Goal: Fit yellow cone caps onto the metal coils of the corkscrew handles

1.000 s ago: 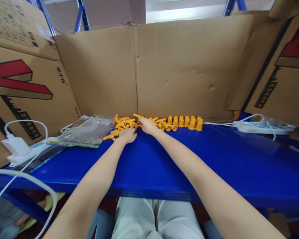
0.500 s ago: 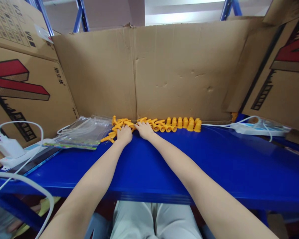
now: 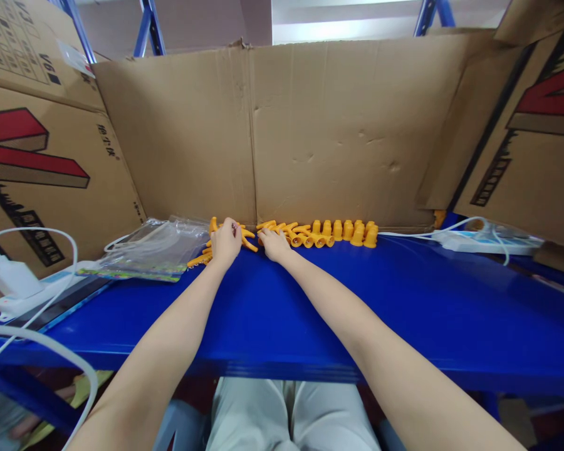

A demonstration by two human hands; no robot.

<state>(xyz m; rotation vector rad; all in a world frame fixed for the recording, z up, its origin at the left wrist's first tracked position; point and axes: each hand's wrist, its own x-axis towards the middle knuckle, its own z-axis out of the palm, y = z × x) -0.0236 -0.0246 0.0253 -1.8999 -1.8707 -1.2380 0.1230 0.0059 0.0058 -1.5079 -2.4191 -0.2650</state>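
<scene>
Yellow-orange plastic pieces lie along the back of the blue tabletop. My left hand (image 3: 227, 244) is closed among the slim, branched pieces (image 3: 249, 243) on the left, its fingertips pinched together and raised a little. A small dark spot shows at those fingertips, too small to name. Just to the right, my right hand (image 3: 276, 245) lies palm down, with fingers stretched forward over the left end of another group of branched pieces (image 3: 291, 229). Bell-shaped yellow cups (image 3: 320, 240) lie on their sides beside it, open ends facing me. Farther right, several cups (image 3: 357, 234) stand upright.
Clear plastic bags (image 3: 157, 250) lie at the left, near a white power strip with a plugged-in charger (image 3: 16, 279). Another power strip (image 3: 486, 241) sits at the right. Cardboard (image 3: 338, 131) walls the back and both sides of the blue table (image 3: 301, 313).
My left hand has lifted slightly and shifted left, its fingers now drawn together in a pinch. Some branched pieces beneath it lie differently. My right hand has stayed nearly in place.
</scene>
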